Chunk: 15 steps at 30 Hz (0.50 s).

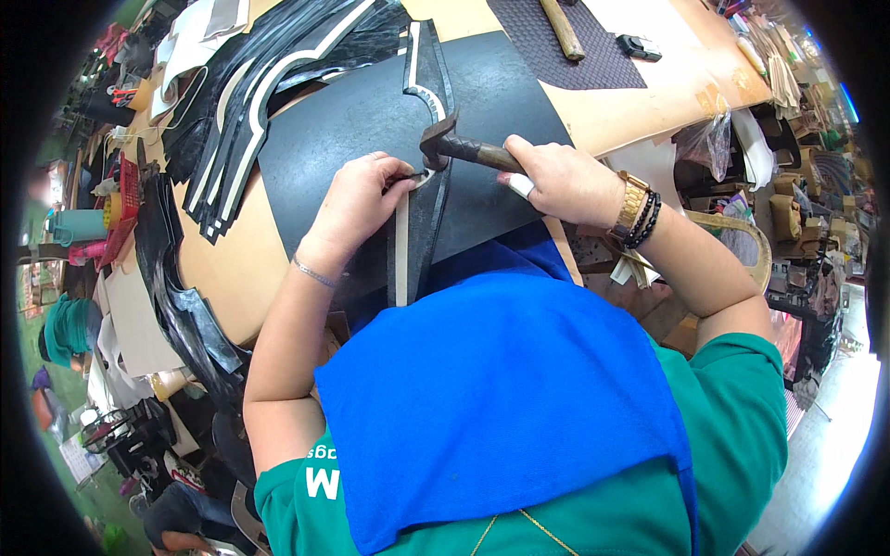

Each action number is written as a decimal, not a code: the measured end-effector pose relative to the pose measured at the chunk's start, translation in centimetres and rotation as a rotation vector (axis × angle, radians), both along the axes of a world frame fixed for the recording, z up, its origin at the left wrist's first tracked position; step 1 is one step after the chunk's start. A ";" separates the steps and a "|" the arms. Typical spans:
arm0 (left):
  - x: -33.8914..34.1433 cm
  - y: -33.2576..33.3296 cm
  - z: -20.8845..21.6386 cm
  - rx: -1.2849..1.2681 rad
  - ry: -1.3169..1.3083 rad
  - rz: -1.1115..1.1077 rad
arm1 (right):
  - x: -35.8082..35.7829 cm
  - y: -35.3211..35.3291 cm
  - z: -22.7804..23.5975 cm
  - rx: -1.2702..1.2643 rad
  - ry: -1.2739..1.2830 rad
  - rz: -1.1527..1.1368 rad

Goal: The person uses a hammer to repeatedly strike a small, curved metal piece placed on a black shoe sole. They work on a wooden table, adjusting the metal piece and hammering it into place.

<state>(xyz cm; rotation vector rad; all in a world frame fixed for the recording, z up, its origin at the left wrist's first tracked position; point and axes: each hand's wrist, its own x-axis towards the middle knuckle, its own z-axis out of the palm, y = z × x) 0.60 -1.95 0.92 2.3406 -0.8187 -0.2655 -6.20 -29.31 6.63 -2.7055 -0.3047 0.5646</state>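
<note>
A hammer (477,151) with a dark metal head and a worn handle is gripped in my right hand (567,183). Its head rests on or hangs just above a long black leather-like piece (425,243) edged with a pale strip. At the inner curve of that piece, the fingertips of my left hand (363,193) pinch its edge, close beside the hammer head. Small notches show along the curve farther up. Beneath the piece lies a dark flat board (324,139); the piece's near end reaches the blue cloth (501,389) over my front.
Stacked black pieces with pale strips (269,93) lie at the far left, and more black pieces (171,269) hang over the table's left side. Far right, a second wooden handle (563,30) and a small black object (640,47) lie by a dark textured sheet (528,46).
</note>
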 end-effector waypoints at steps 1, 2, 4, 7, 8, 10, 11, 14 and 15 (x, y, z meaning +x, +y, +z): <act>0.1 0.0 0.2 0.011 -0.015 -0.025 | 0.0 0.0 0.0 0.044 -0.050 -0.002; 0.2 0.0 0.4 0.021 -0.030 -0.051 | -0.1 -0.1 -0.1 0.087 -0.100 -0.005; 0.2 0.1 0.3 0.028 -0.137 -0.112 | -0.2 -0.1 -0.4 0.170 -0.156 -0.019; -0.2 0.3 -0.2 0.052 -0.356 -0.181 | -0.4 0.3 -0.8 0.204 -0.149 -0.017; -0.5 0.3 -0.4 0.077 -0.388 -0.181 | -0.3 0.3 -0.2 0.151 -0.129 0.005; -0.6 0.2 -0.3 0.129 -0.432 -0.197 | -0.1 0.2 -0.3 0.175 -0.198 0.039; -0.6 0.2 -0.3 0.161 -0.443 -0.211 | -0.3 0.4 -0.2 0.147 -0.158 0.017; -1.0 0.4 -0.6 0.234 -0.511 -0.230 | -0.8 1.1 0.1 0.033 0.046 -0.003; -0.9 0.2 -0.7 0.250 -0.544 -0.239 | -0.8 1.0 0.1 0.036 0.034 -0.004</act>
